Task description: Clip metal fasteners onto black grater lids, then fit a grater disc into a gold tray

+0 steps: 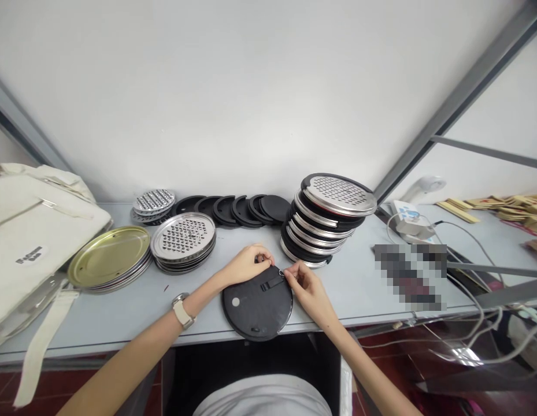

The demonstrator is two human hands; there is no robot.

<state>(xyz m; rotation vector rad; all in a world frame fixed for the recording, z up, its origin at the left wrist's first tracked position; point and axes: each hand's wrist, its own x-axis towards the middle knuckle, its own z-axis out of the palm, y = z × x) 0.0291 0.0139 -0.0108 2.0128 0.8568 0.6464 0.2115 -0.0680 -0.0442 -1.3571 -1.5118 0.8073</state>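
Pale shirt [263, 398] fills the bottom edge; just beyond, a round black disc [259, 309] sits at the front of the table [359, 289]. The left hand [251, 263] grips its far rim; the right hand [305, 287] pinches a small ring [281, 273] there. Grater plates [184, 236] stand behind. Far left, a cream bag's [38, 216] patch [31, 255] carries dark lettering, too blurred to read.

"Where could something pass beside the black strapped disc [257, 312]?"
"Right of it, past the right hand [310, 289], over bare tabletop [366, 289]."
"Left?"
"The left forearm [151, 348] slants across."
"Behind?"
"Short gap, then black rimmed discs [240, 211]; a tall grater stack [329, 196] blocks behind-right, grater plates [184, 236] behind-left."
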